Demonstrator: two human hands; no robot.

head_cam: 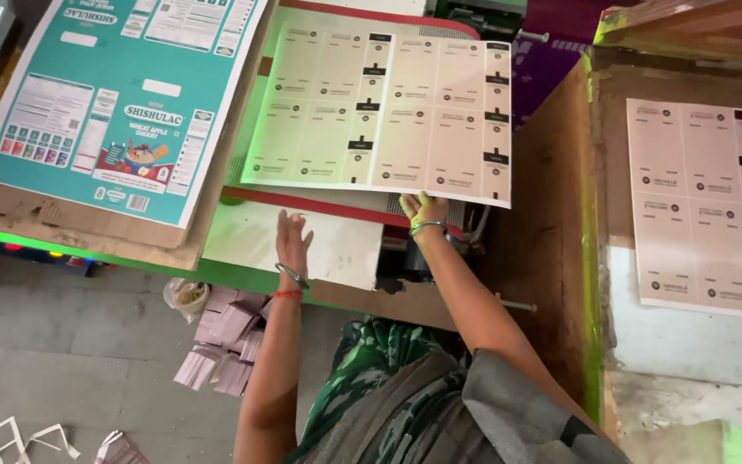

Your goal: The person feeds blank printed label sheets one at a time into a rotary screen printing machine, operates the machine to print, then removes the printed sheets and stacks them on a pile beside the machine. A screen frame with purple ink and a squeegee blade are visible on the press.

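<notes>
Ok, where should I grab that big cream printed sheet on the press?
Probably the near bottom edge of the cream sheet, from your own side: it overhangs the bed there, and the right hand already pinches it. The left hand lies flat on the white board.

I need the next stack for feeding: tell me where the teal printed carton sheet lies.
In the head view, the teal printed carton sheet lies upper left on brown cardboard, left of the beige printed sheet.

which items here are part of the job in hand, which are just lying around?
In hand:
- cream printed sheet, right hand gripping its near edge
- white board under left hand

Lying about:
- teal printed carton sheet
- second cream sheet, on the right
- paper offcuts on the floor
</notes>
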